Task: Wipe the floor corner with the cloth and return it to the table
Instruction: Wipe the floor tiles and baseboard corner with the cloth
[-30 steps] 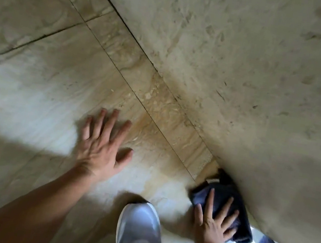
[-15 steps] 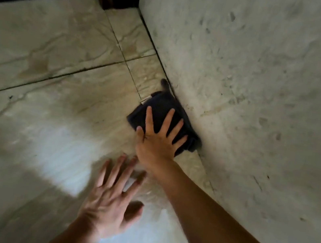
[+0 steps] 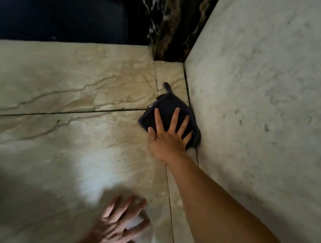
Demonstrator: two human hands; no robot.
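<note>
Cloth (image 3: 169, 110) is lying under the flat, spread right hand (image 3: 169, 135) near the floor (image 3: 43, 155) corner; uneven pressure risks bunching it. Left hand (image 3: 118, 226), fingers spread, is gripping nothing.

The cloth (image 3: 169, 112) looks like soft, matt dark fabric with a small loop. The floor (image 3: 55, 146) is polished beige veined stone, glossy where light falls. The wall (image 3: 276, 98) is pale, duller stone, mottled and pitted. The pillar (image 3: 172, 17) is dark veined marble.

left hand (image 3: 118, 229) motion-blurred, cloth (image 3: 168, 110) partly hidden under right hand (image 3: 167, 137), lower-left object cut off
</note>
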